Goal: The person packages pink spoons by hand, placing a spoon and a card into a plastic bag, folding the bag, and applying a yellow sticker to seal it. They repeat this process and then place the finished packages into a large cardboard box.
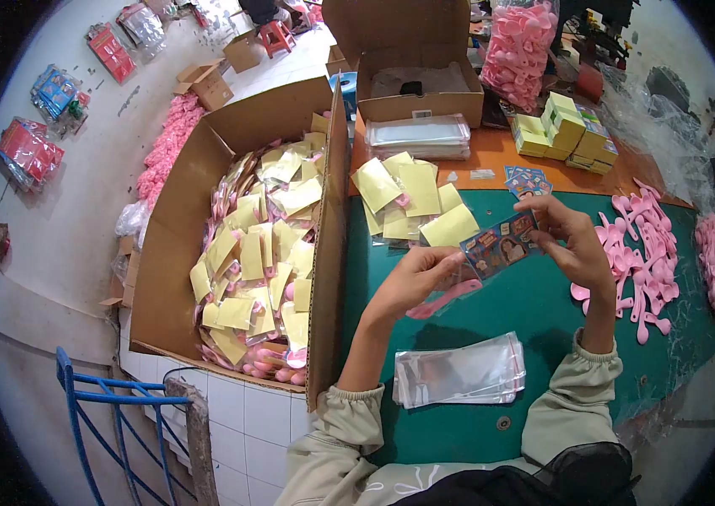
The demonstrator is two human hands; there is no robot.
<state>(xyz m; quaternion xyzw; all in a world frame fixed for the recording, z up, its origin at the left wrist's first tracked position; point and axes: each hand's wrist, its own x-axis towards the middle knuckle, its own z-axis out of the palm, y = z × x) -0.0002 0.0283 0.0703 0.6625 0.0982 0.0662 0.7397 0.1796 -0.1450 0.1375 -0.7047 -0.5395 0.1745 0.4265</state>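
Between my hands, over the green table mat (366, 354), is a blue printed card (501, 244). My right hand (572, 240) pinches its far right end between thumb and fingers. My left hand (415, 277) is closed on a clear plastic bag with a pink spoon (447, 298) in it, and the card's left end overlaps the bag. Below my hands lies a stack of clear bags (458, 371). Loose pink spoons (644, 253) are heaped to the right. More blue cards (528, 180) lie just beyond my right hand, and packets with yellow backs (416, 190) are piled beyond my left.
A large cardboard box (180, 244) full of yellow-backed packets (243, 312) stands to the left. At the back are an open carton (420, 108), wrapped bags (416, 135), card stacks (560, 126) and a sack of pink spoons (518, 55). A blue metal frame (121, 396) stands at lower left.
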